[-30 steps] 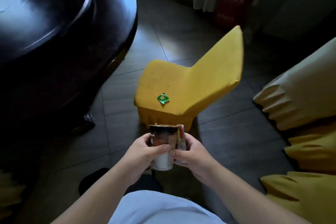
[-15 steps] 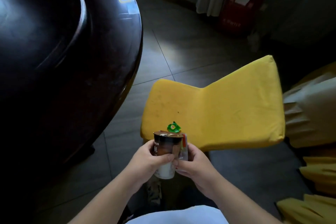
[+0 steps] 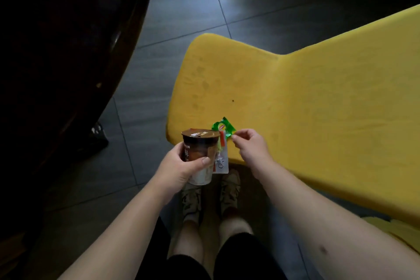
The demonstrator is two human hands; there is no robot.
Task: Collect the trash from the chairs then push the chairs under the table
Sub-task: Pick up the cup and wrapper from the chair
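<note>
The right hand (image 3: pixel 251 146) has its thumb and forefinger fingers (image 3: pixel 236 137) pinched together on the near corner of a green wrapper (image 3: pixel 223 127), which lies on the front edge of the yellow chair seat (image 3: pixel 261 88); its other fingers are curled loosely below. Just to the left of those fingers, the left hand (image 3: pixel 181 167) is wrapped round a brown and white cup (image 3: pixel 200 150), the thumb (image 3: pixel 202 161) pressed across the front of it and the remaining fingers hidden behind. The cup stands upright with a sealed brown lid on top, so what is inside cannot be told. Pinned against the cup's right side, between the two hands, hangs a small clear packet (image 3: pixel 221 161) with red and white print; which fingers hold it there cannot be made out.

Beyond the fingers the chair's yellow cover spreads away and to the right, with a few faint stains and one dark speck on the seat, and the chair back runs off to the right edge. Far to the left of the fingers is the dark round surface (image 3: pixel 68 41), its rim curving down past a dark table base on the grey tiled floor (image 3: pixel 181 7). Below the hands are the person's two shoes (image 3: pixel 211 195), toes close to the chair.
</note>
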